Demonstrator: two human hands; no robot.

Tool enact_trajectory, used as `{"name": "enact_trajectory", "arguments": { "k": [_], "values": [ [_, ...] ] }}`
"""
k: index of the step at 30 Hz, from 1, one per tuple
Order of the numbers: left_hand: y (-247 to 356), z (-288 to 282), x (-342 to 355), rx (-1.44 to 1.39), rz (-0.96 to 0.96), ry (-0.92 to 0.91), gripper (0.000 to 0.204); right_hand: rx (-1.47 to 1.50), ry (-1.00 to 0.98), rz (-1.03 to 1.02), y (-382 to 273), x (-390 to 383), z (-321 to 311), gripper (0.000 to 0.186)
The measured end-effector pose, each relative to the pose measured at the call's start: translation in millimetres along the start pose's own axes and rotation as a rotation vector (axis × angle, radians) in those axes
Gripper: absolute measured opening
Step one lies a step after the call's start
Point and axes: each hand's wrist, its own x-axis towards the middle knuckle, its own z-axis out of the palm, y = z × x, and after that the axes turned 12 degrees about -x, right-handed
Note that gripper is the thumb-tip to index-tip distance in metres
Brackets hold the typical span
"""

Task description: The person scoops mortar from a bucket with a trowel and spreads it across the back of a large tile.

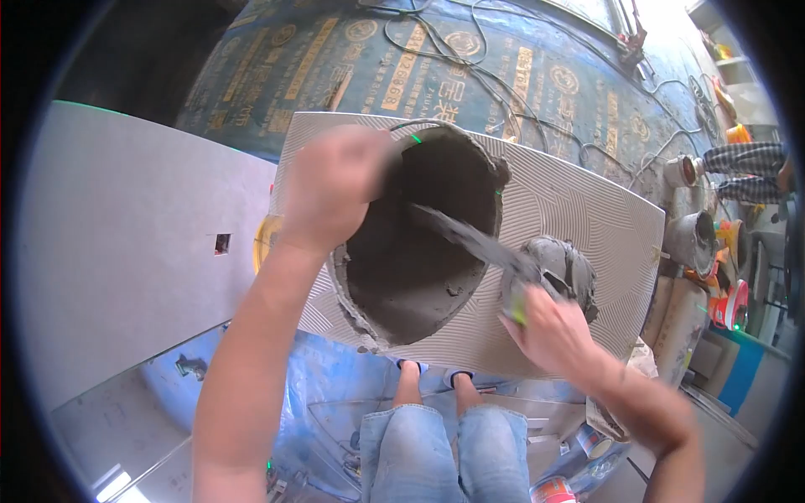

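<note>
A bucket [337,289] crusted with grey mortar is tipped over a large tile [587,201], whose upper face carries combed ridges. Wet grey mortar [411,293] lines the inside of the bucket. My left hand [335,180], blurred, is closed at the bucket's upper left rim. In my right hand [553,331] is a trowel [478,239] with a green handle; its smeared blade reaches into the bucket's mouth. A heap of mortar [574,264] sits on the tile just beyond my right hand.
To the left stands a big pale panel [134,226] with a small square cutout. Cables [495,75] trail over the printed floor covering [319,67]. Several mortar buckets [692,239] and a person's checked trousers [742,159] are at right. My legs [411,444] are below the tile.
</note>
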Motion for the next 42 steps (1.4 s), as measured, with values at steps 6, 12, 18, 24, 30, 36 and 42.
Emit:
{"name": "enact_trajectory", "arguments": {
  "k": [6,12,18,24,30,36,42],
  "values": [
    [-16,15,-10,-0.050,0.331,0.180,0.038,-0.625,-0.122,-0.097,-27,129,-19,0.022],
    [-22,1,-56,-0.146,0.045,0.156,0.027,-0.541,-0.413,-0.548,-4,147,68,0.026],
    [-31,-54,-116,-0.307,-0.289,0.203,0.031,1.305,-0.932,0.617,-104,103,89,0.031],
    [-35,-61,-164,-0.308,-0.402,0.293,0.028,2.314,-1.207,0.502,-168,78,112,0.037],
    [-24,-44,-188,-0.373,-0.480,0.345,0.033,2.639,-1.047,0.119,-192,65,117,0.048],
    [-17,-43,-182,-0.389,-0.492,0.409,0.033,2.224,-0.640,0.098,-166,35,95,0.048],
    [-44,-60,-138,-0.261,-0.646,0.431,0.036,2.098,-0.481,0.146,-87,-92,61,0.045]
  ]
}}
